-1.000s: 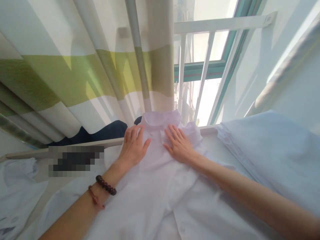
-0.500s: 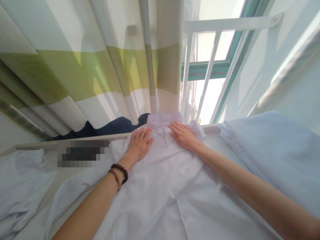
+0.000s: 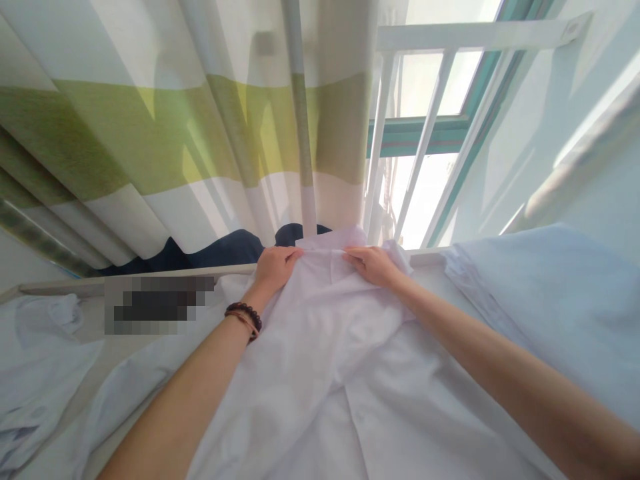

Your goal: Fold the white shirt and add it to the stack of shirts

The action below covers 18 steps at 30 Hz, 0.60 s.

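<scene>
A white shirt [image 3: 310,333] lies spread over the surface in front of me, its collar [image 3: 340,238] at the far edge. My left hand [image 3: 277,268] pinches the fabric just below the collar on the left, fingers bent and closed. On the right side of the collar, my right hand [image 3: 373,264] grips the cloth the same way, thumb and fingers together. Between the two hands the fabric forms a straight ridge. Dark beads and a thin band circle my left wrist.
More white clothing [image 3: 35,373] lies at the left. A folded white cloth [image 3: 555,287] rests at the right. Behind the ledge hangs a white and green curtain [image 3: 200,133], with a white railing [image 3: 475,37] and a window to its right. A pixelated patch hides something dark.
Both hands lay flat with fingers stretched on the shirt; now their fingers have closed on the fabric below the collar. The camera view has shifted slightly.
</scene>
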Each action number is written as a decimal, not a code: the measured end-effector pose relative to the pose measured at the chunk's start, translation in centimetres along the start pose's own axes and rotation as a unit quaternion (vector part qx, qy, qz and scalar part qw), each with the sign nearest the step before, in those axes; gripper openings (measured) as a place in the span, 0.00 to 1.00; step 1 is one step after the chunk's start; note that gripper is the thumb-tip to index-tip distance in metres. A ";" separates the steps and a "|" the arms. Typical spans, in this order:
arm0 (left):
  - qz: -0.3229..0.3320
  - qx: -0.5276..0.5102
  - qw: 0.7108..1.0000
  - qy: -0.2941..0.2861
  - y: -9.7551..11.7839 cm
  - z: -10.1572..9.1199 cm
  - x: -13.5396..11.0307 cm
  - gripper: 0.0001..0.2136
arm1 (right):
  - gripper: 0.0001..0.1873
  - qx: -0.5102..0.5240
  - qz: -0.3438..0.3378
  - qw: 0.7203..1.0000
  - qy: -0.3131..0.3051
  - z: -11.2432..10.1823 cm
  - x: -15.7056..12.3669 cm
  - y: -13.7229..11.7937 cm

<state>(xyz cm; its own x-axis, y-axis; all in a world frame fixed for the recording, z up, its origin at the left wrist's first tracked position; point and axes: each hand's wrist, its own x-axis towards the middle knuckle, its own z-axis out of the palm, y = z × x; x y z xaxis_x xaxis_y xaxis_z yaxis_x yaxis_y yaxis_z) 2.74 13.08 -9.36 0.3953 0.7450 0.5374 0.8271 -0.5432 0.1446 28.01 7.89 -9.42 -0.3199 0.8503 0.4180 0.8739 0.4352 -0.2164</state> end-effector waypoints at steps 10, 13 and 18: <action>0.100 0.130 0.986 -0.020 4.3 0.1 -5.7 0.24 | 0.33 -0.060 0.048 0.996 0.052 1.5 -3.8 -3.4; 0.065 0.150 0.985 -0.055 3.8 0.8 -6.6 0.27 | 0.32 -0.065 0.064 0.995 0.041 1.9 -4.5 -3.3; 0.067 0.135 0.987 -0.063 3.1 0.8 -4.9 0.26 | 0.26 -0.048 0.018 0.998 0.040 1.7 -3.2 -2.0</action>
<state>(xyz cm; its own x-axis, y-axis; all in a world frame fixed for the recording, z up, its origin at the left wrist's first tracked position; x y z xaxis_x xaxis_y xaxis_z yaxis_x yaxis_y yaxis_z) 3.72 8.09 -12.22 0.5409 0.7249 0.4265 0.8335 -0.5299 -0.1565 26.72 4.77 -11.80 -0.2619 0.8367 0.4809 0.9162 0.3722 -0.1487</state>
